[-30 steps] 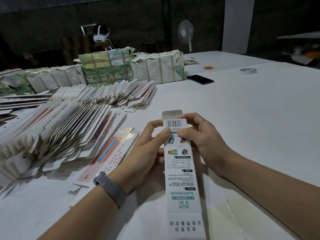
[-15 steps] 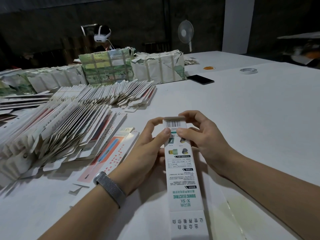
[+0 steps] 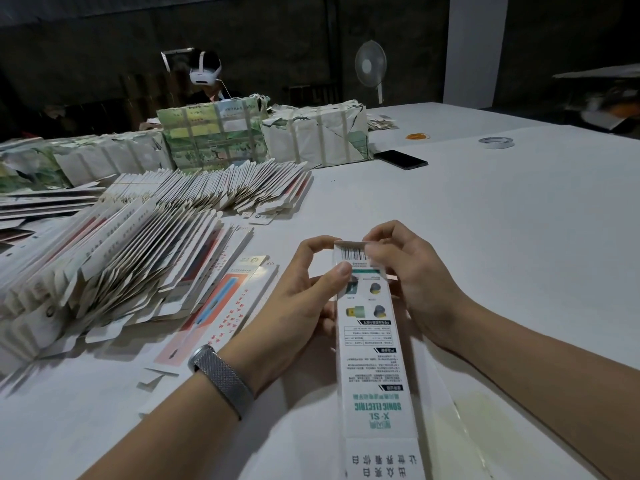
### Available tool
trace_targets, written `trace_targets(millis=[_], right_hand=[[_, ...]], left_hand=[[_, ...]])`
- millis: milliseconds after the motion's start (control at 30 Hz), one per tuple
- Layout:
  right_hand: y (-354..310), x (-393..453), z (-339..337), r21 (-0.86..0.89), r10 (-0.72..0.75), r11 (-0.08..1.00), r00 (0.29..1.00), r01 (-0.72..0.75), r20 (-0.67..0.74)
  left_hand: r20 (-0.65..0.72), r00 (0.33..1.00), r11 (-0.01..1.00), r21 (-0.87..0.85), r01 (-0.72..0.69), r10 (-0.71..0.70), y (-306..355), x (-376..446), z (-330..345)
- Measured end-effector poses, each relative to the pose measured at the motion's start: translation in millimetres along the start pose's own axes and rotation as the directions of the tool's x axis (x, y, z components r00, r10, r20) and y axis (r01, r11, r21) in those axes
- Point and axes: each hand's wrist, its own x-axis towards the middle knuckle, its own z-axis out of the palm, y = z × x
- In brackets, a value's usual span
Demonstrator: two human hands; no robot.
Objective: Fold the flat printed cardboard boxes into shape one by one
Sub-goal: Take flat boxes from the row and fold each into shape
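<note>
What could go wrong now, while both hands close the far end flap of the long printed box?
1. The right hand presses the end flap down near the barcode; it could crease crookedly or miss its slot.
2. The left hand pinches the box only near the far end, so the long body might twist or flatten.
3. The leaning stack of flat boxes lies beside the left forearm; a nudge could topple it.

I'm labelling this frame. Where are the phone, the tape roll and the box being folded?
phone (image 3: 401, 159): head view, middle of its dark screen.
tape roll (image 3: 496, 142): head view, near rim of the ring.
box (image 3: 372, 355): head view, printed panel below both hands.
</note>
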Motion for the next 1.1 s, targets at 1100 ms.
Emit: trace_targets(millis=[1100], right_hand=[[-3.3, 1.0, 2.3, -0.097, 0.081, 0.992, 0.997, -0.082, -0.013]], left_hand=[[0.035, 0.996, 0.992, 0.098, 0.082, -0.086, 4.6, -0.4, 0.8]])
